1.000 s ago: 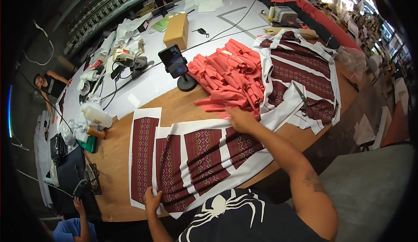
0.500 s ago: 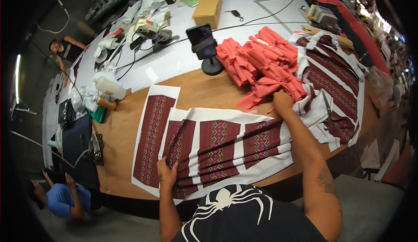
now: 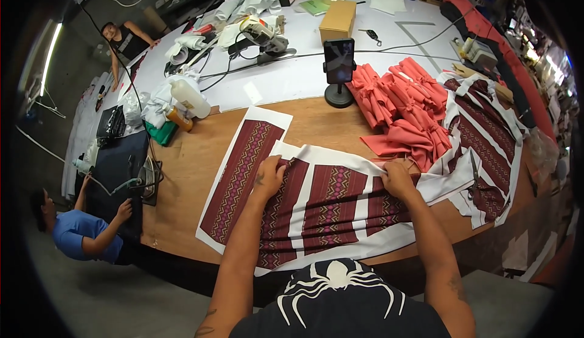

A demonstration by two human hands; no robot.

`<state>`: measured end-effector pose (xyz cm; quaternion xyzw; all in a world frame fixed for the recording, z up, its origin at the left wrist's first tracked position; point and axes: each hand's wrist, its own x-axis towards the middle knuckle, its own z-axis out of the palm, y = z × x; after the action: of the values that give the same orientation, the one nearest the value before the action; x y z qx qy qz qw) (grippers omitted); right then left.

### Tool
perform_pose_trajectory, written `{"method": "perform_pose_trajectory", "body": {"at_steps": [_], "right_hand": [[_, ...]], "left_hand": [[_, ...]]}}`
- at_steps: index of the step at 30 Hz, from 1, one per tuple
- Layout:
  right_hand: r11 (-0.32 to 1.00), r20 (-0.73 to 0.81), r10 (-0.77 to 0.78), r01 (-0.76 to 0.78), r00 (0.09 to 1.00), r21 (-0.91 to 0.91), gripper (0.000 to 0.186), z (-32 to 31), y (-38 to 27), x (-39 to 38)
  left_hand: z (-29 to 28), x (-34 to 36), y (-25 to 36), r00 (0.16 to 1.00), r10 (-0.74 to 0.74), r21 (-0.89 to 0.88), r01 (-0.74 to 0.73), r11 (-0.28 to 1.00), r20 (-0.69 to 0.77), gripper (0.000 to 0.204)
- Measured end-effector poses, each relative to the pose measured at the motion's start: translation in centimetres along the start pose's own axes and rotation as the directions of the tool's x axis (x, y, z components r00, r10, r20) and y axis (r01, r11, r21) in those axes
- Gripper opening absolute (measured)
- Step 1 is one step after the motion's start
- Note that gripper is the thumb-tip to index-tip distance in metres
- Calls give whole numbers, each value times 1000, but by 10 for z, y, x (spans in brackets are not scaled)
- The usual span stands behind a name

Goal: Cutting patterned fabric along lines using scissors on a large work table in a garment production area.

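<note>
A maroon and white striped fabric [image 3: 331,207] with woven zigzag bands lies rumpled on the wooden tabletop in front of me. My left hand [image 3: 269,177] pinches its far edge near the left corner. Farther right along that same edge, my right hand [image 3: 398,180] grips the cloth, close to the coral-red bundles. Under the fabric's left side, a separate flat strip [image 3: 240,177] of the same pattern sticks out. The tied coral-red cloth bundles [image 3: 401,104] are heaped just beyond my right hand.
A phone on a stand [image 3: 339,70] is beside the bundles. More patterned cloth [image 3: 486,137] with scissors [image 3: 476,171] lies at right. On the left are a plastic jug [image 3: 190,99] and an iron [image 3: 148,174]. Behind stands a cardboard box [image 3: 337,22]. Two people are at the left.
My left hand has moved from the fabric's near left side up to its far edge. My right hand has come back from the red bundles onto the fabric. The view has shifted.
</note>
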<state>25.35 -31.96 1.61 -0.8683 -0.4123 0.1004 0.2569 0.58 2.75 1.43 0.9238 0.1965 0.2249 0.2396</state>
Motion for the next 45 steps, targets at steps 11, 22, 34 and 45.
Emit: {"method": "perform_pose_trajectory", "body": {"at_steps": [11, 22, 34, 45], "right_hand": [[945, -369, -180, 56, 912, -321, 26, -74, -35, 41], [685, 273, 721, -715, 637, -141, 58, 34, -183, -207], [738, -156, 574, -425, 804, 524, 23, 72, -180, -222], [-211, -223, 424, 336, 878, 918, 56, -80, -95, -206]], "left_hand": [[31, 59, 32, 950, -67, 181, 11, 983, 305, 45], [77, 117, 56, 795, 185, -43, -197, 980, 578, 32], [-34, 124, 15, 845, 89, -642, 327, 693, 527, 23], [-168, 33, 70, 940, -135, -894, 340, 293, 313, 26]]}}
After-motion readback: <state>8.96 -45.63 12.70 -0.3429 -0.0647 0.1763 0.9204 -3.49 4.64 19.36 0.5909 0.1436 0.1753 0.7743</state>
